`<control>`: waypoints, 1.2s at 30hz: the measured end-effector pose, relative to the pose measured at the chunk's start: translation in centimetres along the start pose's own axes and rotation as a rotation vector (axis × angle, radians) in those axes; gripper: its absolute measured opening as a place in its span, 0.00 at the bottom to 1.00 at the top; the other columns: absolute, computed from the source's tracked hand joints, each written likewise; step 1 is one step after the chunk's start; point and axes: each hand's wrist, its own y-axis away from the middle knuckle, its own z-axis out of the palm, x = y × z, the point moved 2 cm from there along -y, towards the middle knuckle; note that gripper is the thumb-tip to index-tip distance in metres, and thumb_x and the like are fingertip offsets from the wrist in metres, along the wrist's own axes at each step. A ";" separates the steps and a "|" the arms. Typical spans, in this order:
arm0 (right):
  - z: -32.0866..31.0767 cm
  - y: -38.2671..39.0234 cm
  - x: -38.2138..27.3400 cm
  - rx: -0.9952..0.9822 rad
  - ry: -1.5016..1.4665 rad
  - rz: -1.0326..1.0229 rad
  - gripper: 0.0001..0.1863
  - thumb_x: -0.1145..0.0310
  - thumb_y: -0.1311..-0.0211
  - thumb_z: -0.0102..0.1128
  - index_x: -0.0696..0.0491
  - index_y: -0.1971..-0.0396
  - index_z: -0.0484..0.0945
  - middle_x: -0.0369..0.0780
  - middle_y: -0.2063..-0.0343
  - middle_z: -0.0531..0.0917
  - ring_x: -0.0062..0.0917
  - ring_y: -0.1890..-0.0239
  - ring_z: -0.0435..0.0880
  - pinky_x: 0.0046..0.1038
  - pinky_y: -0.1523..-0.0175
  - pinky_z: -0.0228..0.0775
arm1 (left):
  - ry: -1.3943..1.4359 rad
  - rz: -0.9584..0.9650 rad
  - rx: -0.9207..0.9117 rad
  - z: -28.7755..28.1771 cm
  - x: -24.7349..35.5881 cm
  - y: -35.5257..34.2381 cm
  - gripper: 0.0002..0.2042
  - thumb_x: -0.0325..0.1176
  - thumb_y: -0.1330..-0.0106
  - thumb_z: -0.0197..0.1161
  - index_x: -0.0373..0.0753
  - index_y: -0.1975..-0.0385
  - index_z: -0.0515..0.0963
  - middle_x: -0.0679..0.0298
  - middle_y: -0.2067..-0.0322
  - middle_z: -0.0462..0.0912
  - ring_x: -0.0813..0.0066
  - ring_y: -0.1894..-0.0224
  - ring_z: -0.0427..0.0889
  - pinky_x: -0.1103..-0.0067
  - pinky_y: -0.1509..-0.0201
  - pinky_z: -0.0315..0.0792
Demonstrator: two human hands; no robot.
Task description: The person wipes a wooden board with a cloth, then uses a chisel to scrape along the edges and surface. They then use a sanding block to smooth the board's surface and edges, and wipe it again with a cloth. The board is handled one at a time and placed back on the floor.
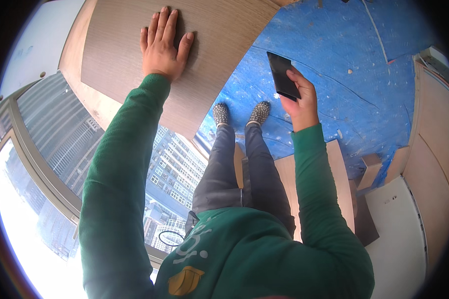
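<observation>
My left hand (164, 52) lies flat on a brown wood-grain panel (119, 60), its fingers stretched out and slightly spread. That panel rests on top of a paler board at the upper left. Out to the right, my right hand (302, 102) is closed around a flat black rectangular thing (283, 74). Its surface is dark and smooth, with a thicker lower edge; its exact kind cannot be made out. It is held tilted over the blue floor covering, apart from the panel.
Blue sheeting (334, 65) with debris and wrinkles covers the floor. A window (172, 169) with buildings outside runs along the left. Behind my right arm lies a pale wooden board (339, 169). Wood offcuts (370, 171) and a white panel (396, 224) are at the lower right.
</observation>
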 end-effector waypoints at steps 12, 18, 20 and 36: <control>10.7 1.2 -1.2 0.036 0.874 -0.849 0.28 0.82 0.40 0.57 0.54 0.38 0.70 0.52 0.40 0.77 0.47 0.45 0.82 0.50 0.36 0.76 | 0.033 -0.064 -0.042 -1.3 0.7 0.1 0.33 0.51 0.25 0.50 0.40 0.24 0.60 0.53 0.22 0.57 0.50 0.20 0.51 0.55 0.19 0.43; 12.4 1.3 3.6 -0.174 1.589 -1.413 0.27 0.85 0.42 0.62 0.60 0.40 0.78 0.49 0.50 0.77 0.43 0.50 0.81 0.34 0.43 0.75 | 0.041 -0.048 -0.013 -0.9 0.6 0.2 0.33 0.52 0.24 0.49 0.40 0.25 0.61 0.53 0.23 0.58 0.52 0.20 0.52 0.56 0.19 0.43; 11.2 0.0 4.5 -0.200 1.493 -1.394 0.26 0.84 0.41 0.62 0.58 0.40 0.80 0.48 0.47 0.76 0.43 0.47 0.80 0.35 0.40 0.74 | 0.052 -0.038 -0.001 -1.0 0.8 0.1 0.33 0.52 0.24 0.49 0.40 0.25 0.61 0.53 0.23 0.58 0.52 0.20 0.53 0.56 0.19 0.44; 9.1 1.7 7.2 -0.245 2.084 -1.382 0.51 0.84 0.55 0.59 0.53 0.23 0.57 0.51 0.23 0.58 0.50 0.28 0.63 0.46 0.26 0.58 | 0.047 0.016 0.093 0.6 -0.1 0.2 0.33 0.55 0.23 0.47 0.38 0.26 0.63 0.54 0.23 0.60 0.55 0.20 0.53 0.58 0.18 0.43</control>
